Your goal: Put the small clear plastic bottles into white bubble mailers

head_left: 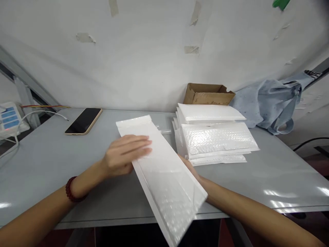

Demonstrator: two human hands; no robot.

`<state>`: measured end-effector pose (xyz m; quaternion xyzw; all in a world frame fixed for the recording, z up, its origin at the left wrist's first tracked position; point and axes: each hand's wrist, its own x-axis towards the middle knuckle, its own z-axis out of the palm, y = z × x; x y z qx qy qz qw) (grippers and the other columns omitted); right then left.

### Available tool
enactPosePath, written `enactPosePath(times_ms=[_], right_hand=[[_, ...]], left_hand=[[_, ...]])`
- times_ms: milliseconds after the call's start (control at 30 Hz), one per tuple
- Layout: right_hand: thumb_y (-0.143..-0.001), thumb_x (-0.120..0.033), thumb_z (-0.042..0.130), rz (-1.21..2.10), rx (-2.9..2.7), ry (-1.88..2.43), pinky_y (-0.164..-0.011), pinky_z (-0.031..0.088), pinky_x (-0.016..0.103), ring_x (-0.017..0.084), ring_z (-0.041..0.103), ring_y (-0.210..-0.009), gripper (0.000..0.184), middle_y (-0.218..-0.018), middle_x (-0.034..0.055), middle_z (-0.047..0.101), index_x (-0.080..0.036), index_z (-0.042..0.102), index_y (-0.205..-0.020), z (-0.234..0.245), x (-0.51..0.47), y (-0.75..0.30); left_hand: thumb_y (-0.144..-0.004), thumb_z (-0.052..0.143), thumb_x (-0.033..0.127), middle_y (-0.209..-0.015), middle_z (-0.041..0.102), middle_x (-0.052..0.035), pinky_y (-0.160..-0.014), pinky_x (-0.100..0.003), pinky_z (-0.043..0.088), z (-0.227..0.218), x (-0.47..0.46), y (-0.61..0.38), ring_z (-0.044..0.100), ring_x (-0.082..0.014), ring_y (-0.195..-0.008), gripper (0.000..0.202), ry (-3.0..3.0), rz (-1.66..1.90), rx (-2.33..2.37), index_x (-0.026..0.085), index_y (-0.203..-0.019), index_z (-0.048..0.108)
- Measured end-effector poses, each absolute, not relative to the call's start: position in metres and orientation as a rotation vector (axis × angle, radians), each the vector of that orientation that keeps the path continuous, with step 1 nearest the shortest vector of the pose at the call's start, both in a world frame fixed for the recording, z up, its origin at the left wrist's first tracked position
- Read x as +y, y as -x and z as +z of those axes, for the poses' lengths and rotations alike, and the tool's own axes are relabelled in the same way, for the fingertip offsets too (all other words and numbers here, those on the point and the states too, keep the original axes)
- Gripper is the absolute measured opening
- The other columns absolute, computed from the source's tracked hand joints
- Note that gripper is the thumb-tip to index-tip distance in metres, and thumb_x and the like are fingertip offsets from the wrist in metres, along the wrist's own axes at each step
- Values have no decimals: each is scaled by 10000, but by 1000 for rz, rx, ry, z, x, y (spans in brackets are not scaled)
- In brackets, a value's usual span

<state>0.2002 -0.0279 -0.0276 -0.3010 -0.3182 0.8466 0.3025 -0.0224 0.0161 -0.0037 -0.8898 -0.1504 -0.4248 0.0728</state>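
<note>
A long white bubble mailer lies slanted across the grey table, its near end sticking out past the table's front edge. My left hand rests on the mailer's left edge, fingers stretched together over the top and thumb underneath. My right hand is mostly hidden beneath the mailer's right side, and its fingers do not show. A bead bracelet circles my left wrist.
A stack of white bubble mailers sits to the right. Behind it stand an open cardboard box and a blue cloth bag. A phone lies face up at the left, with a small device and cables at the far left.
</note>
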Motion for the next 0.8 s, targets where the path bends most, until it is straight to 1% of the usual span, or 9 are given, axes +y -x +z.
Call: enactPosePath(times_ms=[67,233,267,367,433,500,633,733,800], right_hand=[[-787,-528,573,2260,-726,793,-747,478,312,177,601,-729,390,-756,40,662,-164,662,-894,-23,-28,-203],[-760,-602,600,2284,-525,787,-818,470,379,245,630,-869,544,-861,93,691,-122,667,-1007,-18,-31,-205],[-736,-549,657,2279,-541,803,-807,471,374,241,637,-851,509,-855,92,694,-115,670,-1001,-19,-31,-205],[-624,-261,794,2264,-669,879,-738,471,320,183,640,-718,355,-773,59,691,-98,686,-920,-22,-32,-204],[-589,-168,796,2256,-735,912,-701,464,291,148,626,-662,288,-735,42,685,-94,690,-847,-24,-33,-203],[-585,-151,785,2265,-763,928,-685,457,282,141,622,-660,231,-727,40,684,-95,686,-787,-25,-34,-203],[-575,-121,751,2335,-837,920,-669,450,279,141,614,-659,185,-709,32,673,-100,677,-743,-22,-36,-204],[-564,-115,723,2371,-881,895,-617,443,255,125,588,-618,161,-686,19,656,-109,662,-713,-19,-36,-204],[-536,-102,706,2398,-914,927,-591,442,247,127,582,-616,193,-702,21,660,-114,659,-722,-17,-34,-205]], left_hand=[[-886,460,131,-1075,713,-121,-857,-354,550,-1,6,16,613,-236,-1125,276,2739,-1102,-330,169,-1104,625],[-877,429,92,-1084,704,-157,-865,-362,545,-1,-3,11,617,-246,-1111,279,2765,-961,-228,119,-1074,624],[-857,430,83,-1093,700,-161,-859,-370,545,-2,-4,11,614,-251,-1114,298,2790,-959,-231,116,-1083,621],[-775,446,39,-1173,668,-139,-901,-440,518,-3,-1,12,534,-275,-1209,386,2965,-989,-398,142,-1105,619],[-748,439,-7,-1205,654,-112,-944,-481,486,-2,6,16,480,-276,-1257,420,3007,-1129,-650,167,-1069,646],[-745,419,-26,-1198,659,-87,-978,-493,457,1,14,22,482,-256,-1251,435,2902,-1353,-968,186,-1021,679],[-789,461,97,-1136,693,-37,-1015,-445,427,15,25,31,546,-234,-1182,317,2784,-1660,-1737,211,-924,725],[-830,550,261,-1039,725,-45,-835,-345,526,24,25,31,656,-219,-974,245,2929,-1553,-2397,212,-1004,716],[-792,621,282,-938,743,-52,-697,-275,538,26,23,30,683,-191,-815,278,3141,-1365,-2725,191,-1040,707]])
